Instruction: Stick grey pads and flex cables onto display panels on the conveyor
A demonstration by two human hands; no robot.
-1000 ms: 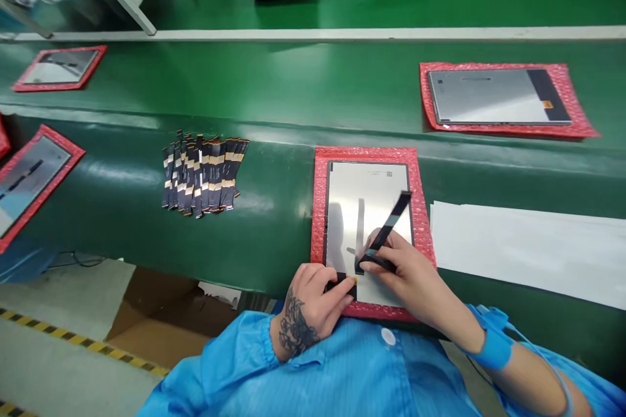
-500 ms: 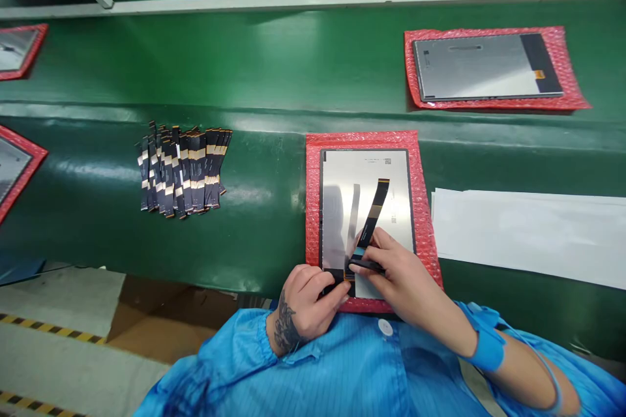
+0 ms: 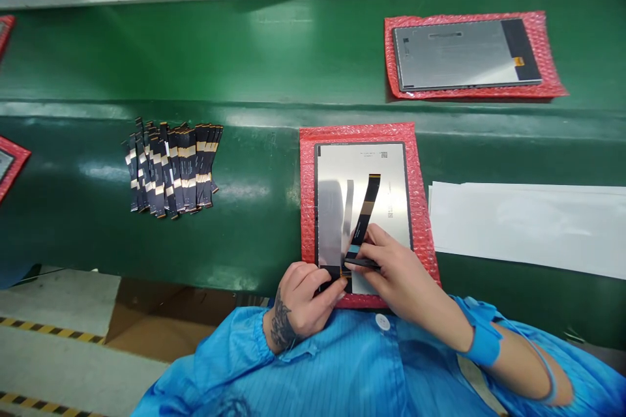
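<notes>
A display panel point(image 3: 335, 166) lies with its silvery back up on a red bubble-wrap bag point(image 3: 308, 202), right in front of me. My left hand point(image 3: 303, 300) is closed at the panel's lower edge, its thumb tip pressed near a small orange connector there. A black flex cable point(image 3: 366, 205) with a tan band slants up over the panel, its far end raised and mirrored in the metal. My right hand point(image 3: 398, 280) pinches dark tweezers point(image 3: 362, 264), whose tips are at the cable's lower end beside my left thumb. The exact contact at the connector is partly hidden by my fingers.
A pile of flex cables point(image 3: 171, 169) lies on the green table to the left. White sheets point(image 3: 528, 225) are at the right. Another panel point(image 3: 454, 58) rests on red bubble wrap at the back right. More red-wrapped panels point(image 3: 14, 159) show at the left edge.
The view has shifted slightly, so the table's things appear a little further left and higher. Both hands stay at the panel's lower edge, with the tweezers still at the cable's lower end.
</notes>
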